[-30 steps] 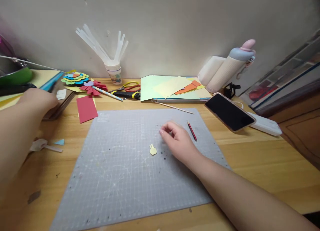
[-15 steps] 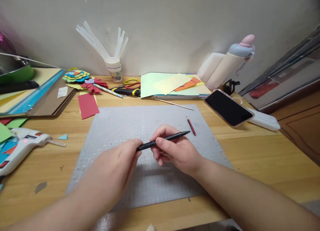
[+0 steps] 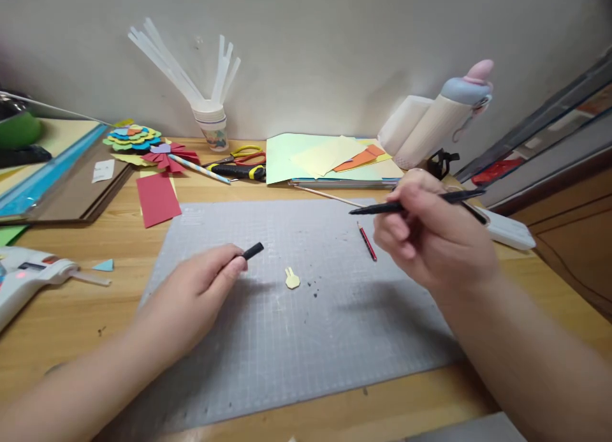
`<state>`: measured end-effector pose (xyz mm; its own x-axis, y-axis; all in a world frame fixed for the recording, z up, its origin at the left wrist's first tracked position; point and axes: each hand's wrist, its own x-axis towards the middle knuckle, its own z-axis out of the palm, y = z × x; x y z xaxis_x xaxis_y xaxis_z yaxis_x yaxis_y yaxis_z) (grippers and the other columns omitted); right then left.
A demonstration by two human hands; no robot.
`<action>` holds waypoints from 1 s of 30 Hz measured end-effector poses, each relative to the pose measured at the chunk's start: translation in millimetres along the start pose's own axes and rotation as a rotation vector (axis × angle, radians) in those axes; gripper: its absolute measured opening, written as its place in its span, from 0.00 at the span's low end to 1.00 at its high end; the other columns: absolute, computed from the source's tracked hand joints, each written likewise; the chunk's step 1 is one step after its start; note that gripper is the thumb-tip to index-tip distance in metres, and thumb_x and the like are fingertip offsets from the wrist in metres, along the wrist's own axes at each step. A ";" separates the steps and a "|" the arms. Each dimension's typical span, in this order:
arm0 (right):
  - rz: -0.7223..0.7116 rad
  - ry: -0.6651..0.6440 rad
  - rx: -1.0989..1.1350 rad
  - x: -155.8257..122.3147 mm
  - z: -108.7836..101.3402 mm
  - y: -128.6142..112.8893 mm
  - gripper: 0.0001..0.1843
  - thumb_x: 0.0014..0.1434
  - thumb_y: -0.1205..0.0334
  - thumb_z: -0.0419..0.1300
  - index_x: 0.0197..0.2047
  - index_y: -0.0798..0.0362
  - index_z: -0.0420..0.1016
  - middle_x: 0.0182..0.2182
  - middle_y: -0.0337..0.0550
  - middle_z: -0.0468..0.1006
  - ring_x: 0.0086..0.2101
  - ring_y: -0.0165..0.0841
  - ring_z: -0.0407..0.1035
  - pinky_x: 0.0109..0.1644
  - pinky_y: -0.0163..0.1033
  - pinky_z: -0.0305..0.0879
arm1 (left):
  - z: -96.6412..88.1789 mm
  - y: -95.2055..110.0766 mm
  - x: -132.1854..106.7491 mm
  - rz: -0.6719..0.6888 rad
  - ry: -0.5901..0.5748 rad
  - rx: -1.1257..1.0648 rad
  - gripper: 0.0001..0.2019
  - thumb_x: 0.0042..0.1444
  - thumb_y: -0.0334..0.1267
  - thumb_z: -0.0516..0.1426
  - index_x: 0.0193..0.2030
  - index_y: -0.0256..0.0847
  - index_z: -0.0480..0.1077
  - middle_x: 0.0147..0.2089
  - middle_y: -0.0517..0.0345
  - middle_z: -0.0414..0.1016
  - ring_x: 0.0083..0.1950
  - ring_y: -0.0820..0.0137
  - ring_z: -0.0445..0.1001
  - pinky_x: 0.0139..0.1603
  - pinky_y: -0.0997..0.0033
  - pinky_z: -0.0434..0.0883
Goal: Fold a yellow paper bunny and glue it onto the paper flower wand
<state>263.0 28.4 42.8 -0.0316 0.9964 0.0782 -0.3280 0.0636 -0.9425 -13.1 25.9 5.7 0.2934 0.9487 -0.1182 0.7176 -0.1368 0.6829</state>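
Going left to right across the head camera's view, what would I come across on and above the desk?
White glue gun, blue paper triangle, red card, left hand, black cap, pale yellow cutout, red pencil, right hand.

Wooden table [image 3: 564, 314]: light-coloured, with visible grain.
Grey cutting mat [image 3: 277, 353]: laid flat across middle, grid-printed.
White glue gun [image 3: 38, 279]: positioned left of mat, partly out of view.
Blue paper scrap [image 3: 104, 265]: flat, near glue gun nozzle.
Paper cups [image 3: 213, 126]: nested, standing upright at rear.
Paper pile [image 3: 281, 161]: stacked flat at rear, beyond mat.
Bottle [image 3: 436, 132]: standing at rear right.
White flat device [image 3: 509, 230]: lying right of mat.
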 end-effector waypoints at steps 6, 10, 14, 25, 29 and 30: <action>0.491 -0.063 0.025 5.9 3.3 52.9 0.10 0.55 0.61 0.62 0.40 0.56 0.76 0.30 0.46 0.79 0.29 0.31 0.73 0.26 0.32 0.64 | 18.8 -27.8 11.8 0.325 0.209 0.797 0.20 0.66 0.42 0.46 0.57 0.38 0.70 0.48 0.43 0.74 0.46 0.52 0.72 0.43 0.53 0.68; 0.534 -0.033 0.017 0.9 9.7 73.7 0.07 0.54 0.64 0.61 0.37 0.54 0.74 0.27 0.38 0.74 0.25 0.26 0.67 0.27 0.31 0.63 | 32.9 -4.0 -10.9 0.594 0.226 0.719 0.18 0.65 0.37 0.47 0.58 0.42 0.70 0.56 0.53 0.77 0.55 0.56 0.71 0.53 0.54 0.64; 0.501 -0.038 -0.078 -1.7 6.9 80.3 0.05 0.55 0.62 0.61 0.37 0.53 0.74 0.26 0.36 0.73 0.23 0.26 0.65 0.26 0.32 0.62 | 52.0 1.5 -18.2 0.682 0.173 0.608 0.17 0.67 0.39 0.47 0.56 0.45 0.73 0.57 0.66 0.77 0.56 0.68 0.71 0.53 0.64 0.61; 0.550 -0.117 -0.345 -5.7 8.3 73.9 0.03 0.53 0.63 0.59 0.33 0.48 0.67 0.20 0.37 0.71 0.20 0.28 0.61 0.21 0.33 0.56 | 63.3 -25.8 -4.8 0.716 0.117 0.473 0.20 0.63 0.34 0.50 0.61 0.44 0.68 0.59 0.67 0.76 0.60 0.70 0.67 0.58 0.63 0.57; 0.495 -0.169 -0.456 -7.9 8.8 71.2 0.04 0.54 0.61 0.59 0.29 0.47 0.66 0.18 0.38 0.68 0.19 0.30 0.58 0.18 0.34 0.53 | 61.9 -28.9 -3.5 0.769 0.087 0.523 0.23 0.60 0.36 0.53 0.62 0.44 0.67 0.62 0.67 0.74 0.60 0.67 0.67 0.55 0.62 0.60; 0.480 -0.172 -0.471 -7.5 8.9 70.8 0.05 0.54 0.61 0.59 0.29 0.47 0.66 0.18 0.38 0.68 0.18 0.30 0.58 0.18 0.35 0.53 | 63.0 -29.3 -4.2 0.755 0.105 0.515 0.23 0.60 0.37 0.52 0.62 0.45 0.67 0.62 0.67 0.74 0.60 0.67 0.68 0.54 0.61 0.61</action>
<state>231.6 24.9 -21.6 -0.2327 0.9000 -0.3685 0.2036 -0.3255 -0.9234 4.5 8.0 -59.1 0.7581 0.5730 0.3115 0.5586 -0.8170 0.1433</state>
